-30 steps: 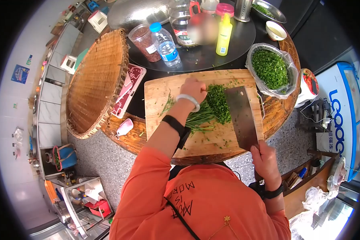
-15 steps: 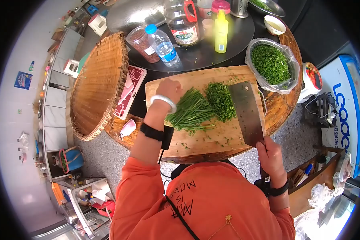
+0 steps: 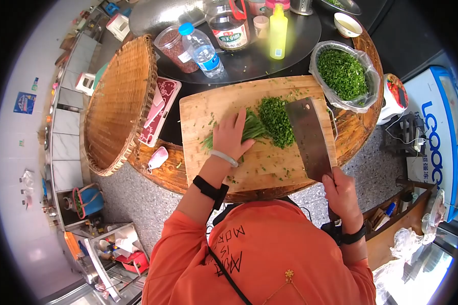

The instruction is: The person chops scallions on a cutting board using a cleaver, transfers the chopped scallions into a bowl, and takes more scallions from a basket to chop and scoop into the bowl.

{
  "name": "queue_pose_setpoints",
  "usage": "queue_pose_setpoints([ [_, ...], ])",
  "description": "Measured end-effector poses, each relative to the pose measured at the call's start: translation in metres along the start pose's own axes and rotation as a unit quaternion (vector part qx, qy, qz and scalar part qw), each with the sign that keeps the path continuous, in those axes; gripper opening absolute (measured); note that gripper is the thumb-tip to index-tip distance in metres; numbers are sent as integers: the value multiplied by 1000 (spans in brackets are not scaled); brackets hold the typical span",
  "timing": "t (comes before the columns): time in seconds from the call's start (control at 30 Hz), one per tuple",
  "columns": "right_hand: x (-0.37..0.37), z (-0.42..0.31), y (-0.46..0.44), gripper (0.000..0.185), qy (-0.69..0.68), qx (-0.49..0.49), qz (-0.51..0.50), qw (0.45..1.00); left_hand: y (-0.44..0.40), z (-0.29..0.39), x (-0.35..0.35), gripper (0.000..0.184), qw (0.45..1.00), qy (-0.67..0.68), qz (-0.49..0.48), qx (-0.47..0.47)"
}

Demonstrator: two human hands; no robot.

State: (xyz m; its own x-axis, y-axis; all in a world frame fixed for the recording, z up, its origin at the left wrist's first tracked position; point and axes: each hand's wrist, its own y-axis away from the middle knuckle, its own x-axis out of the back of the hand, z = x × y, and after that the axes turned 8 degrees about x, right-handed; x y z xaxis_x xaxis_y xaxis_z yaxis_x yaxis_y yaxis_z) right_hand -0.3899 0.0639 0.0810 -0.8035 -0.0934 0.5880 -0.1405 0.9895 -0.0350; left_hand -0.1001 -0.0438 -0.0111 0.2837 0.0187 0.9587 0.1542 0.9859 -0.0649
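My left hand (image 3: 229, 136) lies with fingers spread over a bunch of long green stalks (image 3: 252, 127) on a wooden cutting board (image 3: 203, 109); the palm hides part of the bunch. My right hand (image 3: 342, 190) is wrapped round the handle of a wide cleaver (image 3: 311, 140), whose blade rests over the board's right side. Between the stalks and the blade sits a pile of chopped greens (image 3: 276, 121). Small green bits are scattered over the board.
A bowl of chopped greens (image 3: 342, 75) in clear plastic stands right of the board. Behind it are a water bottle (image 3: 202, 53), a dark sauce jug (image 3: 228, 28) and a yellow bottle (image 3: 278, 33). A woven tray (image 3: 119, 107) leans at the left, beside a pink board (image 3: 163, 109).
My left hand moved left off the stalks, then came down onto them with fingers spread. The stalks under it are bunched closer together. The cleaver stays at the right side.
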Motion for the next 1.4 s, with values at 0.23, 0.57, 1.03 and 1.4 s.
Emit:
queue_pose_setpoints([
  [0.23,-4,-3,-3,15,8,7,-6,1000,-1,23,19,97,997,-71,4,30],
  [0.57,-22,-36,-39,13,124,98,-61,986,2,49,14,88,981,-138,-68,115],
  [1.03,-66,-32,-81,14,221,51,-160,961,7,31,-5,64,989,-145,7,24],
  [1.4,-59,-28,-68,16,224,34,-156,961,8,28,-8,69,994,-103,25,-27],
])
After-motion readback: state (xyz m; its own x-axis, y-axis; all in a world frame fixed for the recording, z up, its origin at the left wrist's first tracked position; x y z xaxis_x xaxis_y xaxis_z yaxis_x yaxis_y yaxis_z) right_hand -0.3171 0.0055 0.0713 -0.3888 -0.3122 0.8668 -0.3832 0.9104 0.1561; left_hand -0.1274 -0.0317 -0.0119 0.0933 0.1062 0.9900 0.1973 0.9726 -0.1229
